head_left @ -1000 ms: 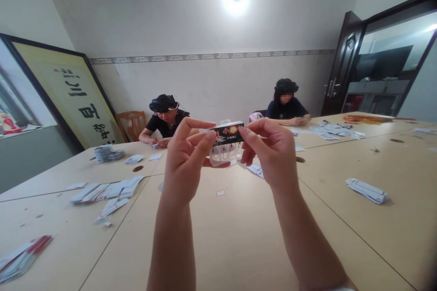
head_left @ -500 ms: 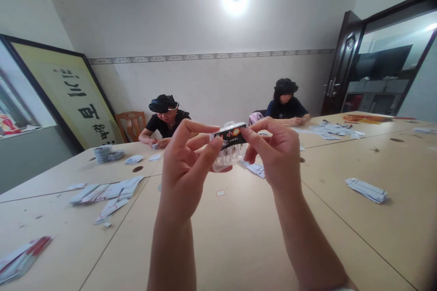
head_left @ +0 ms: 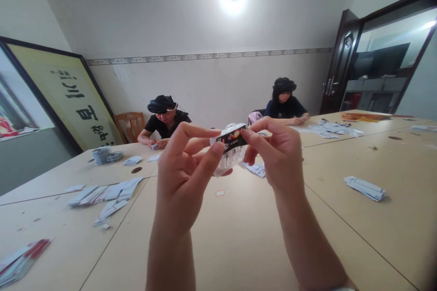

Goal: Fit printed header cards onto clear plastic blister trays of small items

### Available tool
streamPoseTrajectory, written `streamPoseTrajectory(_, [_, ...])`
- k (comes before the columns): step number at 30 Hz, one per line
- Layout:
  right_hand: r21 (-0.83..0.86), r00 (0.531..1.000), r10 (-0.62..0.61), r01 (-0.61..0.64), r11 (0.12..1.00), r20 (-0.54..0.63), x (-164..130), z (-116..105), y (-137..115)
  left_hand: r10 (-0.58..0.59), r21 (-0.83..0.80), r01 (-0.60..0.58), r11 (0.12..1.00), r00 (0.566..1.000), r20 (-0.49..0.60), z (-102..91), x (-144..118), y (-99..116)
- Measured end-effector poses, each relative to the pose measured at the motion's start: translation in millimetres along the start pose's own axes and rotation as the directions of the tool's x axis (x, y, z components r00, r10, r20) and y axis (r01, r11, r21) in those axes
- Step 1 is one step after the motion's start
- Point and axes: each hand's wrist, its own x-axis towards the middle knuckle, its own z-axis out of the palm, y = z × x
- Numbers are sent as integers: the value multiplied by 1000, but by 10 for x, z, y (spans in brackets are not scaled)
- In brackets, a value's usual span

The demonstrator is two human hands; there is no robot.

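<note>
A small clear plastic box of fish hooks (head_left: 234, 155) with a black printed label is held up above the table, between both hands. My left hand (head_left: 186, 163) grips its left side, thumb on the front of the label and fingers behind and along the top edge. Pinching the upper right corner of the label is my right hand (head_left: 276, 152), its other fingers curled beside the box. Several hooks show through the clear lower part. The box is tilted, its right end higher.
On the pale table (head_left: 225, 245) lie a pile of paper slips (head_left: 105, 193), a bundle of slips (head_left: 365, 188), stacked cards (head_left: 101, 155) and scattered packets (head_left: 329, 128). Two people, one on the left (head_left: 167, 120) and one on the right (head_left: 287, 104), sit across the table.
The box has tilted a little more, its left end lower and its right end higher. Both hands keep hold of it, and the left hand has shifted slightly left and down.
</note>
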Motion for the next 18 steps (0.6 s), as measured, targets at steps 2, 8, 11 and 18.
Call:
streamPoseTrajectory(2, [4,1000,2,-2,1000,4,2,-2,5,6,1,-6,1000,1000,-1,7,-2,0])
streamPoseTrajectory(8, [-4,1000,11,-11,1000,9,2,-9,-3,9,6,-9,1000,1000,5,17,-4,7])
streamPoseTrajectory(11, [-26,1000,21,-20,999,18,5,-16,-4,6,-4,-6,1000,1000,3,8,12,-8])
streamPoseTrajectory(18, [-58,999,47,-47,997,7,50,-56,39,-84,-46,86,995,995,48,-22,106,-88])
